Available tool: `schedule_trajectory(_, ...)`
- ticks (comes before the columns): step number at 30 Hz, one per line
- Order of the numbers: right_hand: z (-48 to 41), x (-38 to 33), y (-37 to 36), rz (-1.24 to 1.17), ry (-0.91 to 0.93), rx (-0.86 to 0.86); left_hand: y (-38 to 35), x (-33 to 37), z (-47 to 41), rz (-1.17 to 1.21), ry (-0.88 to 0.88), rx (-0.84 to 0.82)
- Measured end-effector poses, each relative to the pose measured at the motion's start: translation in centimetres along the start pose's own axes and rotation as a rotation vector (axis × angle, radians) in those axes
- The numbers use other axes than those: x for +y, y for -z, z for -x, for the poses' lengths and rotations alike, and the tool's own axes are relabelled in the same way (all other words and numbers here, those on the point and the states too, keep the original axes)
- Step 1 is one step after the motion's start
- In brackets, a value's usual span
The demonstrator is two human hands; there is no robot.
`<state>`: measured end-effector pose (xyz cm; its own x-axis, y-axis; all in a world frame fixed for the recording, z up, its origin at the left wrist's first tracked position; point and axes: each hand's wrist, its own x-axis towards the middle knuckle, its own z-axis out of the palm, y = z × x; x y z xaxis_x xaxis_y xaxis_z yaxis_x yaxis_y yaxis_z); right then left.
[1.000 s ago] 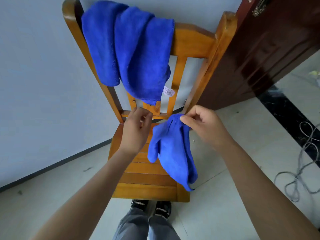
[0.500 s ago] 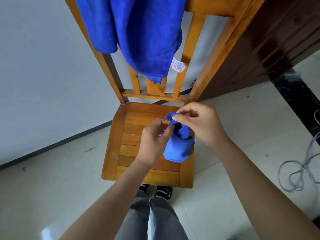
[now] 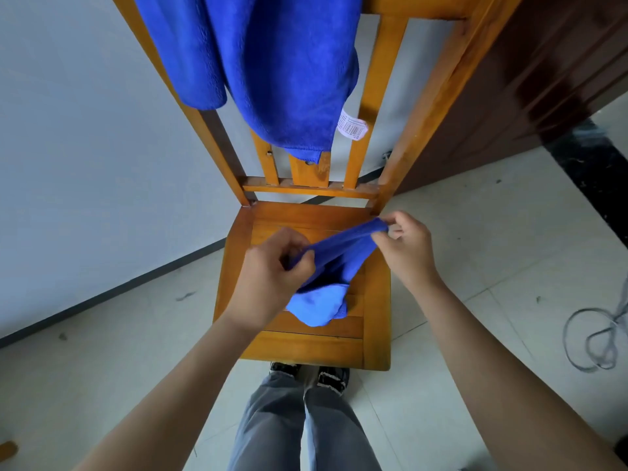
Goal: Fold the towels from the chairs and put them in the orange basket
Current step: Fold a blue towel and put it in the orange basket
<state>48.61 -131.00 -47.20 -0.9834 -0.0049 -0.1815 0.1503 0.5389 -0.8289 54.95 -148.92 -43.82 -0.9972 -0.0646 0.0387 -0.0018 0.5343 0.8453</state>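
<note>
Standing at a wooden chair (image 3: 307,346), looking down on its slatted seat. Pinching a small blue towel (image 3: 339,253) with both hands: left hand (image 3: 272,271) curled round one end of its top edge, right hand (image 3: 406,249) nipping the other end between thumb and fingertips. Held just above the seat, edge pulled taut and slanting up from left to right, with the rest sagging below in a loose pouch. Lowest fold paler blue and seemingly touching the slats, though hard to tell for certain. Left hand over the middle of the seat, right hand over its right rear corner, near the back post.

Draped over the chair back, higher up: a larger blue towel (image 3: 272,69), hanging in two lobes, with a white barcode label (image 3: 353,125) at its right hem — well apart from the small one.

To the right of the chair, a dark brown wooden door (image 3: 530,79); behind and to the left, a pale wall (image 3: 85,147). On the light tiled floor (image 3: 475,215) at far right, a grey cable (image 3: 596,338) in loops. At the bottom, grey trousers (image 3: 299,426) and black shoes (image 3: 333,377) — toes tucked under the front edge of the seat.
</note>
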Motion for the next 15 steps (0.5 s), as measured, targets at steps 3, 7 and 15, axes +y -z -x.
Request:
schedule_trajectory(3,-0.1,-2.6,0.4,-0.270,0.026,0.067,-0.2,-2.8,1.2,-0.371,-0.167,-0.003)
schedule_trajectory(7,0.0,-6.2,0.4,-0.284,0.257,-0.014,-0.5,-7.4,1.5,-0.364,0.354,0.109)
schedule_trajectory(15,-1.1,-7.3,0.5,-0.389,0.277,-0.029,3.6,-8.2,1.2,0.244,0.601,0.419)
